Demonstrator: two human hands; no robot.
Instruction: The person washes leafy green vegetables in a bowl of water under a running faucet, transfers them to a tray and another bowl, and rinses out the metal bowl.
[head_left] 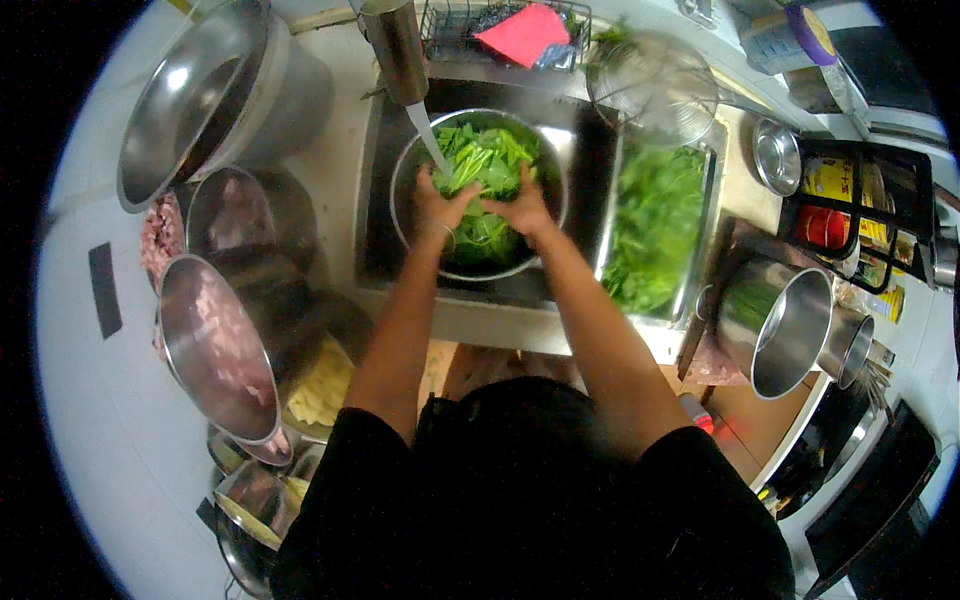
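My left hand (441, 208) and my right hand (523, 210) are both inside a round metal bowl (556, 170) in the left basin of the sink (377, 255). Between them they clasp a bunch of leafy greens (488, 155), thumbs toward each other and fingers curved around the sides. Leaves hide some of the fingertips. From the metal faucet (393, 50) a pale stream comes down onto the greens near my left hand. More of the same leaves lie lower in the bowl. The right basin holds a large heap of leafy greens (655, 230), somewhat blurred.
A wire strainer (652, 88) rests beyond the right basin. Large metal pots, one with pale meat (222, 350), crowd the left, near yellowish cut pieces (322, 388). At right stand a tall pot (795, 335), a small metal bowl (776, 157) and a black rack (865, 205).
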